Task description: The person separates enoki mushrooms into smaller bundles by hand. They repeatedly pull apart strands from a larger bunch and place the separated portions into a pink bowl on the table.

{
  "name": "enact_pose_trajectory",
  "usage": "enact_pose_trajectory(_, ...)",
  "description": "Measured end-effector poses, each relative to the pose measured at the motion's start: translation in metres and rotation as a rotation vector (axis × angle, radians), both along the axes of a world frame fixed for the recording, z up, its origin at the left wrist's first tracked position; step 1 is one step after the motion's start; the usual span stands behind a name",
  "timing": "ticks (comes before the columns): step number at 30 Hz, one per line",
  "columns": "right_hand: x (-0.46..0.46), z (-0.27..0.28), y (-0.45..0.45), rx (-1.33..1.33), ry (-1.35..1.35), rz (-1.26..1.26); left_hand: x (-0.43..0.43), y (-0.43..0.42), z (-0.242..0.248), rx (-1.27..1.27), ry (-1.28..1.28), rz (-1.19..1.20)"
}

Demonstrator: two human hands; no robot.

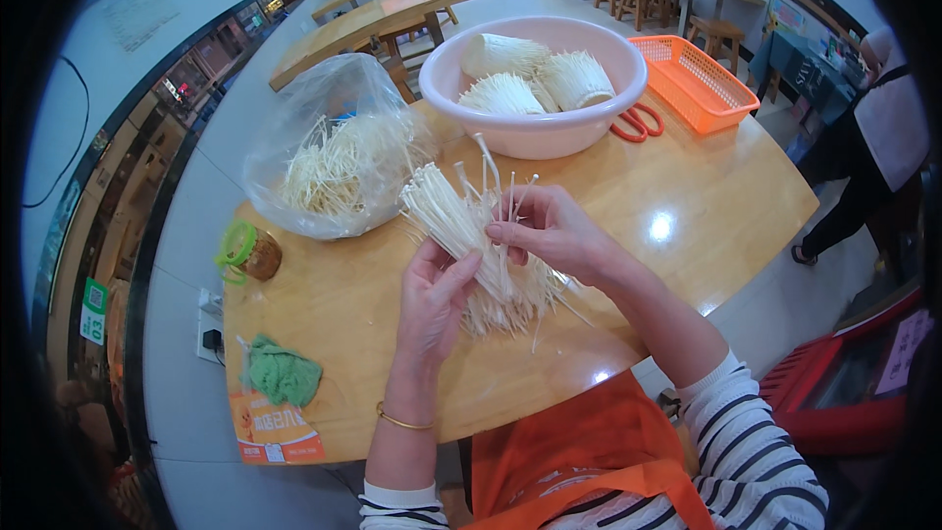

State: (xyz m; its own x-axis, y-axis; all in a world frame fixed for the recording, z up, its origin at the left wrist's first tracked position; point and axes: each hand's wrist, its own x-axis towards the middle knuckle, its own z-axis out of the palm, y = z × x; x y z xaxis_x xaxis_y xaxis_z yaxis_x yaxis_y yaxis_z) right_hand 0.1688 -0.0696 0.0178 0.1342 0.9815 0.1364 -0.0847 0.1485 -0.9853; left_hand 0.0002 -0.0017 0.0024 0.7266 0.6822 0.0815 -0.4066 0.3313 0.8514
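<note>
My left hand [438, 291] grips a bundle of enoki mushrooms [449, 210] over the wooden table. Close on its right, my right hand [556, 232] pinches a few loose enoki stems [506, 199] between thumb and fingers. Loose enoki strands [515, 305] lie heaped on the table below both hands. Behind them stands a pale pink basin [530, 132] holding several thick enoki clumps [578, 79]. A clear plastic bag [335, 224] with a mass of separated enoki [324, 173] sits to the left of the basin.
Red-handled scissors [639, 124] and an orange plastic basket [695, 88] are right of the basin. At the table's left are a jar with a green lid [250, 250], a green cloth [281, 372] and a printed orange card [276, 430]. A person [876, 125] stands at far right.
</note>
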Motion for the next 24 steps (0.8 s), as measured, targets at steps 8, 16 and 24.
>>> enact_pose_trajectory(8,-0.007,-0.002,0.0,-0.033,0.02,-0.026,-0.001,0.001,-0.003,-0.026,-0.002,0.032)
enact_pose_trajectory(16,0.016,0.015,-0.007,0.051,0.294,0.111,-0.003,0.001,0.001,-0.042,0.06,0.042)
enact_pose_trajectory(24,-0.003,-0.004,0.002,-0.001,-0.061,-0.011,0.001,-0.002,0.002,0.102,0.093,0.084)
